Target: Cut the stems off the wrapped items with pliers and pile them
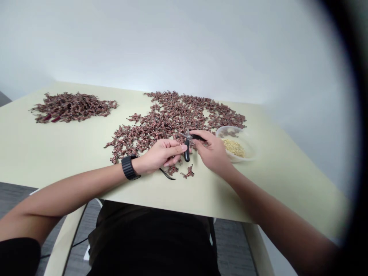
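Observation:
Black-handled pliers or nippers (187, 149), with their handles spread wide and a small metal head, are between my two hands above the table. My right hand (212, 151) grips one handle near the metal head. My left hand (165, 153), with a dark watch on the wrist, has thumb and fingers closed against the other handle, which points down toward me. Just below lies a loose brown figurine (188, 172), small and shiny. Another sits partly hidden under my left hand, near a thin curved black item (167, 174).
A wide spread of small brown figurines (172, 119) covers the middle of the pale table (86, 147). A denser heap (71, 107) lies at the far left, with dark red pieces in it. Right of my hands stands a clear bowl (250, 158) holding yellowish bits. A wall rises behind.

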### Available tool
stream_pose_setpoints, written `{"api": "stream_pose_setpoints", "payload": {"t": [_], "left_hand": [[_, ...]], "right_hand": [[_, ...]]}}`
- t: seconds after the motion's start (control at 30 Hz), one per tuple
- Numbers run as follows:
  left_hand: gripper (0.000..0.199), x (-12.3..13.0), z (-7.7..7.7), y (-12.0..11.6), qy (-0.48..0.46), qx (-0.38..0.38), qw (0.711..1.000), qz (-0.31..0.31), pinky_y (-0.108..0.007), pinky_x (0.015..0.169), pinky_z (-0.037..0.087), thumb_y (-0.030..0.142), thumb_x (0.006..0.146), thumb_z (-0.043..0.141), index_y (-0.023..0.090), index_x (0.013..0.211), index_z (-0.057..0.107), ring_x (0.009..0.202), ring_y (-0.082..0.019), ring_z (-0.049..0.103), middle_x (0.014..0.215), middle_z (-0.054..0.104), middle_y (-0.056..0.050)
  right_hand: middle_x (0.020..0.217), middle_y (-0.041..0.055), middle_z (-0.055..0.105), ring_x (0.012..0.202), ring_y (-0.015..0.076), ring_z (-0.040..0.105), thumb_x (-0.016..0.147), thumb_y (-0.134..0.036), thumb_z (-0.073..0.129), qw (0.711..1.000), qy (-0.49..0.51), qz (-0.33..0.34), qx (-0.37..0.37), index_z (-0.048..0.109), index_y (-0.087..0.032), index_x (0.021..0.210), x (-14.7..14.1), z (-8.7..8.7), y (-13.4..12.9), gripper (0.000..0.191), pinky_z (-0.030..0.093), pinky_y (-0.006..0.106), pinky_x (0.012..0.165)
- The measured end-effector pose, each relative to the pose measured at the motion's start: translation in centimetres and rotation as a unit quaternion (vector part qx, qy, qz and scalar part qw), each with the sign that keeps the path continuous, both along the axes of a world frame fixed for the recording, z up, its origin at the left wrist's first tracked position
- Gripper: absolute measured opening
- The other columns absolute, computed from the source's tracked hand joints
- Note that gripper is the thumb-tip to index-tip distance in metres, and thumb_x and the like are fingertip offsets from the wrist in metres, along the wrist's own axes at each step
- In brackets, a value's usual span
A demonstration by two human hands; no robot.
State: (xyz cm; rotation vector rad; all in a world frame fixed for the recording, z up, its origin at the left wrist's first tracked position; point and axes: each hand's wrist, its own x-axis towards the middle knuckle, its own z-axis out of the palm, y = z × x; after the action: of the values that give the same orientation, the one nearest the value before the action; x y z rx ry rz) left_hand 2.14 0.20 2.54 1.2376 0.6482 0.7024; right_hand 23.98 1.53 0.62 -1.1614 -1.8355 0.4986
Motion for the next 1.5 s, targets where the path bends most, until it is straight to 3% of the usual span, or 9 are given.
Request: {"api": "stream_pose_setpoints", "payload": {"t": [0.17, 0.3, 0.37, 0.67, 0.87, 1.03, 1.27, 1.37, 1.5], "left_hand": [[0.042, 0.1, -0.1, 0.1, 0.028, 0.029, 0.999, 0.027, -0.020, 0.040, 0.023, 0.047, 0.093, 0.069, 0.014, 0.069, 0.057, 0.040, -0.003, 0.035, 0.056, 0.053, 0.003], [0.047, 0.0, -0.1, 0.2, 0.048, 0.055, 0.997, 0.029, -0.020, 0.041, 0.021, 0.050, 0.093, 0.067, 0.014, 0.065, 0.055, 0.041, -0.004, 0.031, 0.050, 0.045, 0.005], [0.048, -0.1, 0.0, 0.2, 0.064, 0.078, 0.994, 0.029, -0.020, 0.041, 0.022, 0.051, 0.091, 0.069, 0.014, 0.063, 0.054, 0.042, -0.004, 0.032, 0.050, 0.044, 0.005], [0.045, 0.1, -0.4, 0.1, 0.095, 0.130, 0.985, 0.062, -0.020, 0.045, 0.037, 0.052, 0.090, 0.070, 0.014, 0.068, 0.058, 0.046, -0.007, 0.042, 0.053, 0.046, 0.004], [0.045, 0.1, -0.2, -0.1, 0.096, 0.133, 0.985, 0.051, -0.020, 0.046, 0.034, 0.051, 0.091, 0.069, 0.014, 0.068, 0.059, 0.047, -0.006, 0.039, 0.053, 0.048, 0.003], [0.047, 0.3, 0.0, -0.4, 0.120, 0.152, 0.980, 0.040, -0.021, 0.046, 0.031, 0.052, 0.092, 0.067, 0.015, 0.065, 0.055, 0.048, -0.006, 0.039, 0.055, 0.047, 0.003], [0.047, 0.3, -0.2, -0.5, 0.116, 0.168, 0.977, 0.063, -0.022, 0.049, 0.034, 0.052, 0.094, 0.064, 0.015, 0.067, 0.054, 0.051, -0.007, 0.043, 0.058, 0.049, 0.002], [0.042, 0.1, -0.5, -0.1, 0.092, 0.138, 0.982, 0.095, -0.021, 0.049, 0.033, 0.053, 0.096, 0.062, 0.015, 0.079, 0.059, 0.051, -0.007, 0.041, 0.060, 0.046, 0.004], [0.033, -0.4, -1.0, 0.8, 0.050, 0.088, 0.992, 0.076, -0.021, 0.047, 0.022, 0.049, 0.096, 0.063, 0.016, 0.094, 0.059, 0.048, -0.006, 0.030, 0.059, 0.037, 0.007]], "right_hand": [[0.127, 0.0120, 0.061, 0.093, 0.0244, 0.065, 0.101, -0.049, 0.050, 0.989, 0.007, 0.045, -0.138, 0.055, -0.026, 0.143, -0.3, 0.8, -1.1, 0.048, 0.055, 0.044, 0.084], [0.134, 0.0150, 0.051, 0.100, 0.0300, 0.061, 0.081, -0.061, 0.075, 0.988, -0.081, 0.042, -0.125, 0.034, -0.030, 0.158, -0.5, 1.1, -2.0, 0.092, 0.056, 0.048, 0.083], [0.138, 0.0162, 0.047, 0.110, 0.0339, 0.059, 0.076, -0.061, 0.080, 0.988, -0.098, 0.040, -0.112, 0.029, -0.030, 0.159, -0.7, 0.9, -2.1, 0.102, 0.055, 0.051, 0.088], [0.146, 0.0188, 0.048, 0.125, 0.0348, 0.055, 0.094, -0.038, 0.060, 0.986, -0.143, 0.072, -0.052, 0.031, -0.022, 0.152, -1.0, -0.2, -2.0, 0.067, 0.046, 0.054, 0.106], [0.125, 0.0185, 0.061, 0.115, 0.0336, 0.059, 0.100, -0.037, 0.050, 0.985, -0.141, 0.077, -0.058, 0.042, -0.018, 0.135, -1.4, 0.0, -2.3, 0.041, 0.049, 0.052, 0.097], [0.125, 0.0196, 0.059, 0.116, 0.0333, 0.057, 0.095, -0.031, 0.053, 0.987, -0.143, 0.066, -0.044, 0.042, -0.018, 0.129, -1.7, -0.2, -2.5, 0.038, 0.048, 0.049, 0.096], [0.082, 0.0028, 0.063, 0.071, 0.0214, 0.058, 0.094, -0.039, 0.056, 0.985, -0.139, 0.018, -0.098, 0.046, -0.023, 0.095, -1.7, 0.6, -2.4, 0.019, 0.040, 0.032, 0.062], [0.075, 0.0008, 0.059, 0.065, 0.0192, 0.054, 0.095, -0.042, 0.057, 0.987, -0.147, -0.017, -0.060, 0.044, -0.024, 0.088, -1.2, 1.3, -2.1, 0.024, 0.036, 0.031, 0.060], [0.072, 0.0005, 0.058, 0.061, 0.0178, 0.052, 0.094, -0.042, 0.058, 0.977, -0.211, 0.029, -0.012, 0.048, -0.023, 0.090, -0.3, 1.9, -1.7, 0.022, 0.033, 0.031, 0.058]]}}
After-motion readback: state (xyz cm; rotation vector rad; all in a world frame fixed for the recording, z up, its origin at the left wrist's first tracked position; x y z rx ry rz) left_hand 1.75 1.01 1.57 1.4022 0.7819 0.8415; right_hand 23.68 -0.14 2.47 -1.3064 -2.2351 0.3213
